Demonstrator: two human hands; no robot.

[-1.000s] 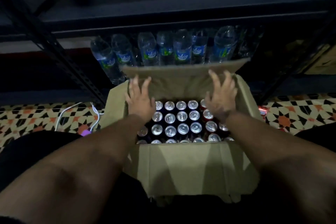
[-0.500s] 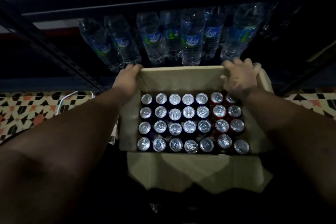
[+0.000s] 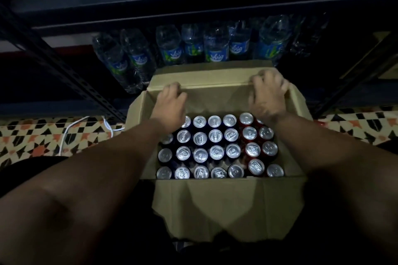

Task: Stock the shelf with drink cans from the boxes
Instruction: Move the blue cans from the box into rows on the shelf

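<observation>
Open box of cans below the dark shelf [image 3: 193, 9]

The cardboard box [image 3: 226, 202] sits on the floor against the shelf, holding upright cans [image 3: 216, 153]; left hand [image 3: 170, 104] and right hand [image 3: 268, 94] curl over its far flap edge, gripping it.

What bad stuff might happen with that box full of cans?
The far flap stands between the cans and the water bottles, and both the left hand and right hand are at it; folded back hard, it might bump the bottles. The scene is dim, so red and dark cans could get mixed up.
</observation>
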